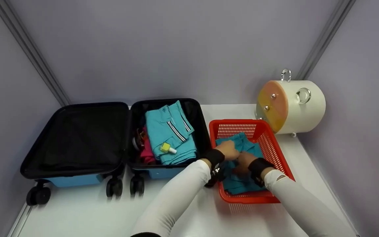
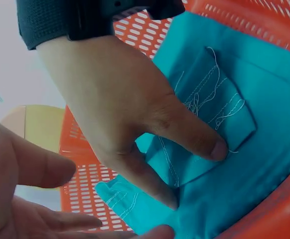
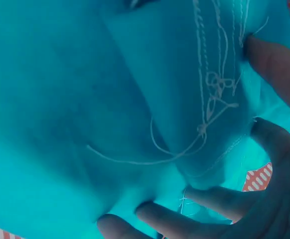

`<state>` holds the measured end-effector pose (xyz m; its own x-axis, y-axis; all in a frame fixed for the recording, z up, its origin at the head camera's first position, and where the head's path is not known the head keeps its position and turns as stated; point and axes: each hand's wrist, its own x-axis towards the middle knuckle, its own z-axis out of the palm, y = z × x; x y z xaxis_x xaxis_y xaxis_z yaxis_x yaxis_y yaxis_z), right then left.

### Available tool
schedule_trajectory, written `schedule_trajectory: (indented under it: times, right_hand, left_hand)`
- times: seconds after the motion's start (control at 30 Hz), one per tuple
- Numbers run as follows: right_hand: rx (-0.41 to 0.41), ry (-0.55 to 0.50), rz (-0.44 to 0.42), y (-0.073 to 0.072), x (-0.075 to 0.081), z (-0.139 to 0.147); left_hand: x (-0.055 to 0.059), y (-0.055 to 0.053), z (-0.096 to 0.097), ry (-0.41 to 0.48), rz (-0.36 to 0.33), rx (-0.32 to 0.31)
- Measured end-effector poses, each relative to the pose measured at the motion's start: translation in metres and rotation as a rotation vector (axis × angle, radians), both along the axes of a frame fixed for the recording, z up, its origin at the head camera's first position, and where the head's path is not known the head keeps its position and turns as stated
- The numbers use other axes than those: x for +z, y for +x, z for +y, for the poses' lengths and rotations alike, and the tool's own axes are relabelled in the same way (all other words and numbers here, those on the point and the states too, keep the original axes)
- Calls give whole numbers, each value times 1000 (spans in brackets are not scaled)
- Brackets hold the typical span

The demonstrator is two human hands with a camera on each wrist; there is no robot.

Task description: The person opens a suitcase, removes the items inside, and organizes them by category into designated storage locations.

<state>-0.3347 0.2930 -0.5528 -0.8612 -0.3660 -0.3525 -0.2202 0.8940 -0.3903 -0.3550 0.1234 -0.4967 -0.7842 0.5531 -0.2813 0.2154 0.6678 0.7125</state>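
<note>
Inside a red basket (image 1: 249, 198) on a white table (image 1: 110, 217) lies a teal garment (image 1: 240, 186) — the right hand (image 1: 245, 163) rests spread fingertips on it; the left hand (image 1: 228, 149), thumb and fingers apart, is just beside, left of which an open suitcase (image 1: 81, 138) lies.

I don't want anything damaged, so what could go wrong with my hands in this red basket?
Loose threads on the teal garment might snag your right hand or the slotted red basket and get pulled. In the open suitcase, the small yellow bottle lies on folded clothes with nothing visibly holding it, so it could slip off if they're nudged.
</note>
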Motion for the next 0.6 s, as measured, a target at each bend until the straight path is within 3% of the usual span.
schedule_trajectory:
  times: [0.2,0.23,0.37,0.47,0.6]
  right_hand:
    - [-109,-54,-117,1,16,-7]
    - [-120,-71,-113,1,20,-9]
    - [-160,-158,20,1,36,-16]
    - [-235,-271,157,-2,49,-26]
    - [-339,-472,267,-7,62,-46]
  left_hand:
    - [6,0,-36,166,143,162]
    - [15,3,-45,171,151,194]
    - [19,-6,-84,201,230,339]
    - [22,-15,-118,246,205,438]
    - [23,-29,-162,284,90,579]
